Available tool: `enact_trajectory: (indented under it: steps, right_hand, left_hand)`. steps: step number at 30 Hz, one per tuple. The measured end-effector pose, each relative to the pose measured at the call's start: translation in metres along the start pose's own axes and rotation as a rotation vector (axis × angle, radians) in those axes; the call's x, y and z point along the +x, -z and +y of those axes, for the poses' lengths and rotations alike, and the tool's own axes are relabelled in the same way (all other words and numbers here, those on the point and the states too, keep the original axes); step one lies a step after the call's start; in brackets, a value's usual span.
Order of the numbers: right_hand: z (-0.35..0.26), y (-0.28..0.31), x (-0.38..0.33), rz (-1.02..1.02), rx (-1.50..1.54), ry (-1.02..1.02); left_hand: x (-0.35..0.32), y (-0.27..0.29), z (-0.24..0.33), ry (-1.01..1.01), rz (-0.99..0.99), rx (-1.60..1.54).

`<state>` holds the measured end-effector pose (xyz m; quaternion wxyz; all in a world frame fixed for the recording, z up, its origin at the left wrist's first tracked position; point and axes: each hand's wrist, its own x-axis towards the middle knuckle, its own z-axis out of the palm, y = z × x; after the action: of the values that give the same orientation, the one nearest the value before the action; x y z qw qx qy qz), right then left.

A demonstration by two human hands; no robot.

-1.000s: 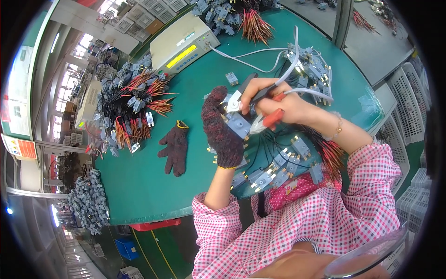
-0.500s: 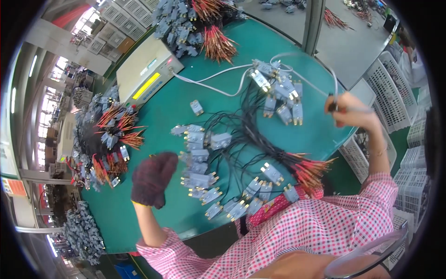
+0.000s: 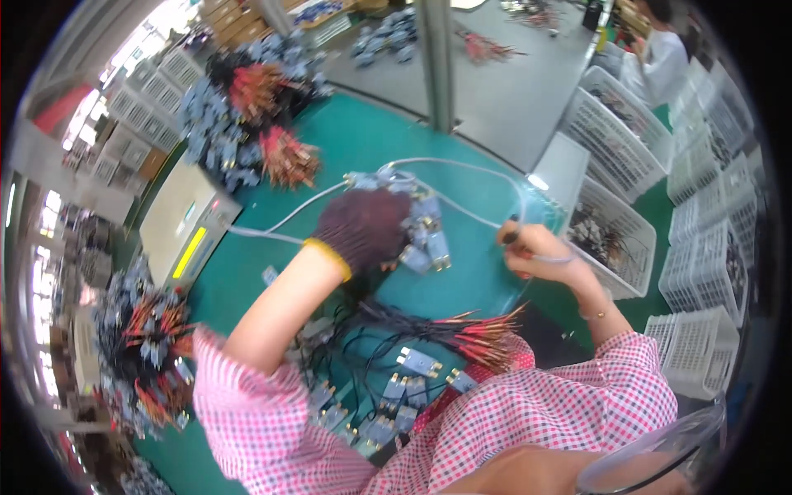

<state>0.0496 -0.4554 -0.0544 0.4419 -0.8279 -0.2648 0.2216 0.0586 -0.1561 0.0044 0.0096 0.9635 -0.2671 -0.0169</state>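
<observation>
My left hand point(image 3: 363, 231), in a dark knitted glove with a yellow cuff, reaches over the far group of grey-blue connectors point(image 3: 429, 235). Its fingers point away from me and are hidden or blurred, so whether it grips one does not show. At the right edge of the green table, my bare right hand point(image 3: 535, 250) is closed round a small dark handle point(image 3: 510, 232). A pale cable point(image 3: 470, 167) loops from there toward the far connectors. Black leads with orange-red ends point(image 3: 487, 338) lie bundled below, and more connectors point(image 3: 404, 388) rest close to my body.
A beige box with a lit yellow display point(image 3: 190, 252) stands on the left of the table. Heaps of connectors point(image 3: 219, 136) lie at the far left. A metal post point(image 3: 435, 74) rises at the back. White crates point(image 3: 615, 239) stand on the right, with another person point(image 3: 660, 62) beyond.
My gloved left hand has moved from the near left, rightward and away, onto the far connectors. My right hand stays closed on the dark handle, and the head view has shifted right.
</observation>
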Motion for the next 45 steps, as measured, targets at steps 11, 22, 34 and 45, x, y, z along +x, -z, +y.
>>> enact_trajectory:
  steps: [11, 22, 34, 45]
  right_hand:
    - [-0.012, 0.01, 0.004, -0.063, -0.16, 0.081]
    - [-0.145, -0.048, 0.087, -0.178, 0.417, 0.431]
    - [-0.192, -0.157, 0.173, -0.292, 0.638, 0.411]
    - [-0.173, -0.165, 0.165, -0.521, 0.512, 0.549]
  left_hand:
    - [-0.162, 0.039, -0.04, 0.502, 0.115, -0.69]
    - [-0.211, -0.075, -0.046, 0.631, 0.786, -1.377]
    - [-0.213, -0.087, -0.044, 0.464, 0.887, -1.255]
    - [-0.21, -0.085, -0.051, 0.542, 1.008, -1.481]
